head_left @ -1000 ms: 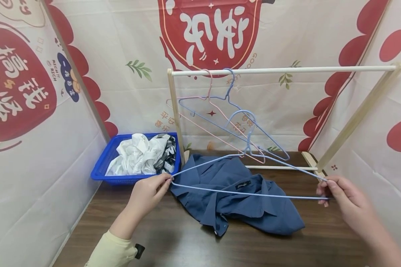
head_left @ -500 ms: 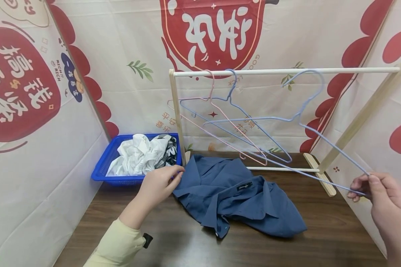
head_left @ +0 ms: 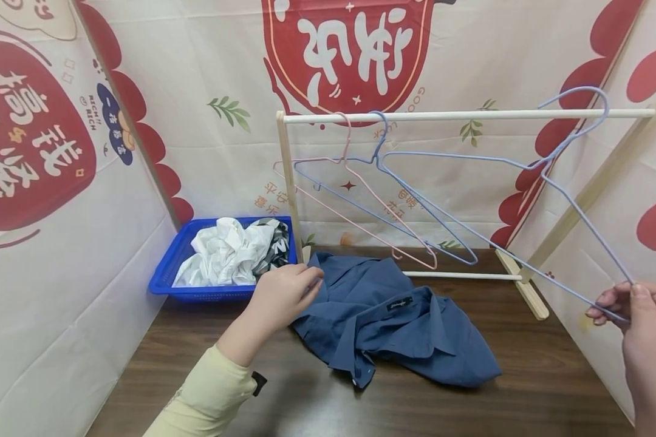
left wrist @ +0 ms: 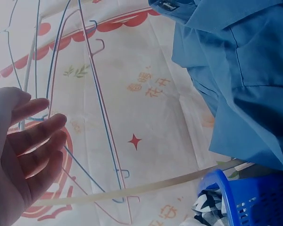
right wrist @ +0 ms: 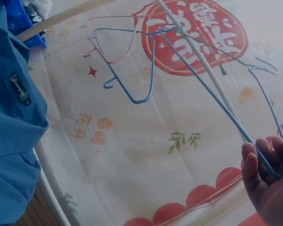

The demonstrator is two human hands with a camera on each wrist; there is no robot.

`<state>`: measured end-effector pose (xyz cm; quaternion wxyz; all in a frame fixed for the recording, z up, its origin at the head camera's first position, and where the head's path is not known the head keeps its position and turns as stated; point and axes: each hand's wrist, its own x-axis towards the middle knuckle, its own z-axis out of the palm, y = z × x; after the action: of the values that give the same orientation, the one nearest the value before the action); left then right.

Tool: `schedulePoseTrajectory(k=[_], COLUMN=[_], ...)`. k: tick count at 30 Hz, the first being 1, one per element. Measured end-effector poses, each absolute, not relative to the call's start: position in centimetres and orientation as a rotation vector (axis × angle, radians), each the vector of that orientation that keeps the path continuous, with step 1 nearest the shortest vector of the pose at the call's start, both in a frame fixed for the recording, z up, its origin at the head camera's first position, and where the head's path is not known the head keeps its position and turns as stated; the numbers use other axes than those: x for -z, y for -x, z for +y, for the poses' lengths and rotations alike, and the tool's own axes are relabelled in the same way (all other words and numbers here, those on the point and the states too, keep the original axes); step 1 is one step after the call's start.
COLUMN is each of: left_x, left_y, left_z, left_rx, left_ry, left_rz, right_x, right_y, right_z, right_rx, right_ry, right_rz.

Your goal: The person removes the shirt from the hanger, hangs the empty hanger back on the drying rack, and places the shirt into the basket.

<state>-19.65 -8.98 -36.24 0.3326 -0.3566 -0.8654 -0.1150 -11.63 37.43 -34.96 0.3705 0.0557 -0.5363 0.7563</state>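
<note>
My right hand (head_left: 647, 312) grips a light blue hanger (head_left: 459, 156) by one lower corner. That hanger tilts up in front of the rack, its hook near the top bar. In the right wrist view the fingers (right wrist: 254, 169) curl round the blue wire. My left hand (head_left: 287, 294) hovers by the left end of a dark blue collared shirt (head_left: 382, 328), which lies crumpled on the table. Seen from the left wrist, its fingers (left wrist: 42, 157) are loosely bent with nothing between them. Whether it touches the shirt, I cannot tell.
A white-barred rack (head_left: 470, 115) stands behind the shirt, with a pink hanger (head_left: 345, 136) and another blue hanger (head_left: 379, 142) on it. The blue basket (head_left: 166, 258) at left holds white cloth (head_left: 226, 252) and a black-and-white garment (head_left: 276, 246). Printed fabric walls surround the table (head_left: 197, 340).
My left hand has let go of the hanger's left corner and shifted right toward the shirt. My right hand has carried the hanger right, and its hook has risen toward the bar.
</note>
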Motion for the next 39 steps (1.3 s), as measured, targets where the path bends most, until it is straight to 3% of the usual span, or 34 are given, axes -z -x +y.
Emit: schedulePoseTrajectory(k=[17, 39], left_x=[35.4, 36.2], left_y=[19.9, 19.9], left_z=[-7.4, -7.9], left_rx=[0.208, 0.210], left_ry=[0.941, 0.890], left_rz=[-2.411, -2.537], right_x=[32.9, 33.0], right_y=[14.8, 20.2], right_z=[36.3, 30.7], right_rx=[-2.026, -1.895], right_ry=[-0.030, -0.182], right_rz=[-1.506, -1.865])
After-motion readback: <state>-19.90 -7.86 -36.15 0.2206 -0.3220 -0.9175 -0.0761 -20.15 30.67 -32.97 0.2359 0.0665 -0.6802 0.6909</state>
